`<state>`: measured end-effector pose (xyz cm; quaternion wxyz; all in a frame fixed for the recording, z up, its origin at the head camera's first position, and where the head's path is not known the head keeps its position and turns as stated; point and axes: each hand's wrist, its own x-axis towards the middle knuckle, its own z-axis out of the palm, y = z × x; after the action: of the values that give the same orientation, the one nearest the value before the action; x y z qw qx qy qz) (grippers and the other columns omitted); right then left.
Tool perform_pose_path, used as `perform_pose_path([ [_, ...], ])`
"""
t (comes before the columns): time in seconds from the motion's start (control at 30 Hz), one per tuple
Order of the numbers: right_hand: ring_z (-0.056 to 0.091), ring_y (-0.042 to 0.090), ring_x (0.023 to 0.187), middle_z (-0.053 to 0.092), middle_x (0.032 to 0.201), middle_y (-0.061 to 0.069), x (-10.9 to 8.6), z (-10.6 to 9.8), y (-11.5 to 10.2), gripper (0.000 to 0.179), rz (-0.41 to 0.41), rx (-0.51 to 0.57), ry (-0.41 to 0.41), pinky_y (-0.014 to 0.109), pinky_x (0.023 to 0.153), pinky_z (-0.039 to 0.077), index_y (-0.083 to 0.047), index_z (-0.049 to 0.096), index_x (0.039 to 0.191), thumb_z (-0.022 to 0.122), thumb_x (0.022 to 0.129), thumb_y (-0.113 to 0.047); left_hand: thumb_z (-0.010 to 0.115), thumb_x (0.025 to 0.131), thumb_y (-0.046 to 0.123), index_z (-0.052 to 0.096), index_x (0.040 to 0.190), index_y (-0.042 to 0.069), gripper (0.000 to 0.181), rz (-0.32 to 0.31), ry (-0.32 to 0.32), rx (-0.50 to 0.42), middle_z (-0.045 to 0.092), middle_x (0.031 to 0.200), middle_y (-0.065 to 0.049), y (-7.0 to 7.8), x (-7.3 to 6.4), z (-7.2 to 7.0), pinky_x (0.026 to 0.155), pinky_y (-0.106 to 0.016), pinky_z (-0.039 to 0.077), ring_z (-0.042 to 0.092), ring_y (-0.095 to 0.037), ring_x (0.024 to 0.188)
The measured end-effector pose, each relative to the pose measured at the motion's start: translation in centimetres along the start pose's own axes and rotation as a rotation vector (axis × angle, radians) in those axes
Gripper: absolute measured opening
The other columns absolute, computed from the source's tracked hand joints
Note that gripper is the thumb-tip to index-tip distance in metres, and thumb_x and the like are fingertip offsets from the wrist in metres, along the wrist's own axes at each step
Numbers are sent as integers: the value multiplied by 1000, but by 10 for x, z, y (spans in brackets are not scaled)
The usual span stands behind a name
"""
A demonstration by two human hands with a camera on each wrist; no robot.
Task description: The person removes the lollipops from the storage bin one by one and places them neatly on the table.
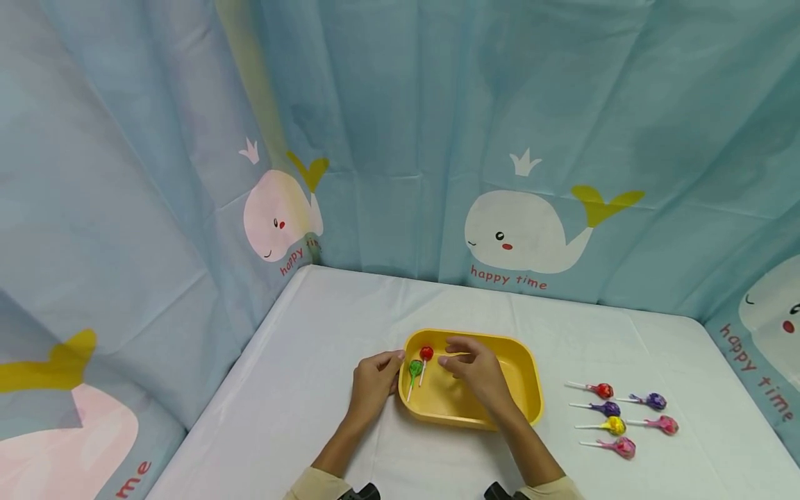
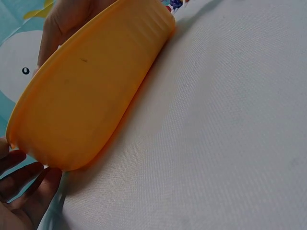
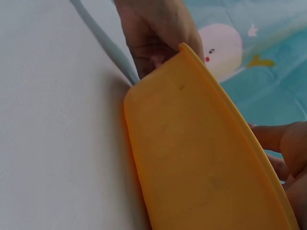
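Observation:
A yellow plastic tray [image 1: 437, 418] stands on the table, and my left hand [image 1: 371, 385] holds its left end by the rim. In the left wrist view that hand's fingertips [image 2: 53, 175] lie against the outer wall. Inside the tray, at the left end, are a red lollipop [image 1: 426, 353] and a green lollipop [image 1: 415, 368], side by side with sticks toward me. My right hand [image 1: 480, 373] hovers over the middle of the tray, fingers loosely bent, thumb and fingertips apart, holding nothing. The tray wall [image 3: 192, 143] hides part of both hands in the right wrist view.
Several lollipops lie on the white table right of the tray: a red one [image 1: 603, 390], purple ones [image 1: 610, 409], a yellow one [image 1: 615, 425] and pink ones [image 1: 623, 447]. A blue whale-print curtain [image 1: 400, 208] hangs behind the table and along its sides.

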<state>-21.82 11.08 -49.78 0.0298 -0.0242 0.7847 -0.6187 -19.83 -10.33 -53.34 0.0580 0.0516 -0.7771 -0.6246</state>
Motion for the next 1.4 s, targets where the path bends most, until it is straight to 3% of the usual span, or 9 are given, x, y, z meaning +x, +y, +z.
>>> perform_pose_path([
  [0.5, 72, 27, 101, 75, 124, 16, 12, 19, 2, 36, -18, -101, -20, 30, 73, 63, -5, 74, 125, 85, 91, -11, 71, 104, 33, 83, 115, 12, 27, 6, -4, -5, 71, 77, -3, -1, 1, 0, 53, -16, 48, 55, -6, 56],
  [0.63, 73, 26, 100, 75, 124, 15, 15, 21, 2, 36, -20, -136, -31, 31, 75, 63, -6, 75, 125, 85, 91, -11, 72, 104, 35, 83, 115, 11, 29, 13, -5, -9, 76, 85, -5, -2, 1, -1, 56, -16, 51, 59, -6, 59],
  [0.8, 71, 26, 103, 74, 127, 12, 18, 25, 0, 37, 1, -166, -40, 32, 79, 63, -8, 75, 127, 84, 92, -9, 71, 104, 35, 83, 116, 12, 28, 6, -9, -13, 75, 83, -5, -1, 1, -1, 55, -15, 50, 57, -6, 59],
  [0.97, 71, 31, 107, 74, 127, 13, 19, 28, 2, 38, -33, -197, -48, 34, 80, 63, -7, 75, 127, 84, 90, -7, 71, 104, 35, 83, 116, 11, 30, 7, -9, -15, 75, 84, -6, -3, 0, -1, 56, -15, 51, 58, -5, 60],
  [1.17, 70, 34, 112, 75, 125, 13, 20, 30, 4, 39, -73, -261, -55, 44, 93, 62, -6, 75, 127, 85, 89, -6, 71, 104, 35, 83, 118, 10, 31, 9, -14, -14, 78, 93, -6, -3, 0, 0, 59, -16, 55, 63, -5, 65],
  [1.4, 70, 30, 104, 76, 119, 14, 21, 31, 3, 36, -87, -306, -47, 47, 93, 60, -6, 75, 125, 84, 90, -4, 72, 104, 35, 83, 116, 13, 28, -4, -9, -14, 76, 87, -5, -3, 1, -1, 57, -16, 51, 59, -6, 62],
])
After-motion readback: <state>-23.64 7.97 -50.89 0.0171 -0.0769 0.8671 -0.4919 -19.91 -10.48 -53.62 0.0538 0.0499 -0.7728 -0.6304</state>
